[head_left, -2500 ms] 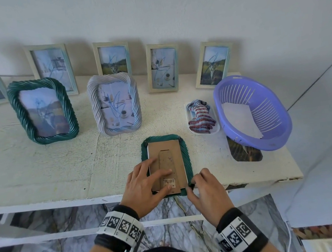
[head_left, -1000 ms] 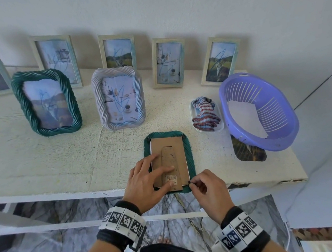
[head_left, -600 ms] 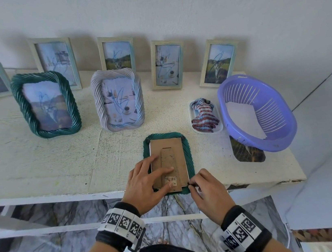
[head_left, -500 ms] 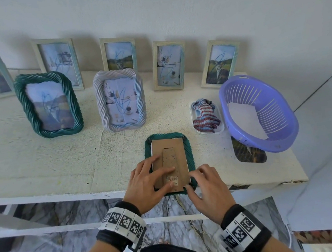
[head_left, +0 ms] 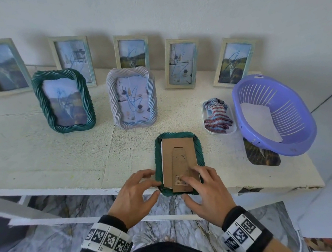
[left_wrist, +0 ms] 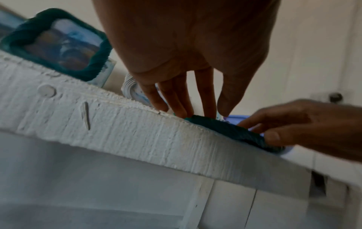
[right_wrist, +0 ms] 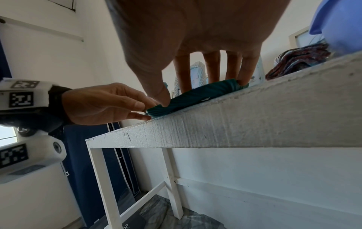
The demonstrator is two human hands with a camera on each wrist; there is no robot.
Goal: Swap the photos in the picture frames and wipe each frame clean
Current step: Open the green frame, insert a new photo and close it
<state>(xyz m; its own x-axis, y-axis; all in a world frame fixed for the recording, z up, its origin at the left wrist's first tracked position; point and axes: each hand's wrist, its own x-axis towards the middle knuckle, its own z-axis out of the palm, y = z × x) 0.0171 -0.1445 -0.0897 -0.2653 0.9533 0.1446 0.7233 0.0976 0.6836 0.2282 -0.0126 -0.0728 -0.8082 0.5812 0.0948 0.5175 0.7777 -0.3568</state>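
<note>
A green frame (head_left: 179, 162) lay face down at the table (head_left: 37, 156) edge, long axis pointing away from the person. The right hand (head_left: 205, 193) pressed spread fingers on its cardboard back (head_left: 179, 156). The left hand (head_left: 134, 194), fingers loosely curled, pinched the frame's near-left corner.

Near green frame (head_left: 200, 153): rope-twist texture, matt brown cardboard back (head_left: 178, 156). Shelf (head_left: 58, 153): rough white-painted wood. Right basket (head_left: 302, 128): smooth lilac plastic. Cloth (head_left: 217, 116): striped fabric.
</note>
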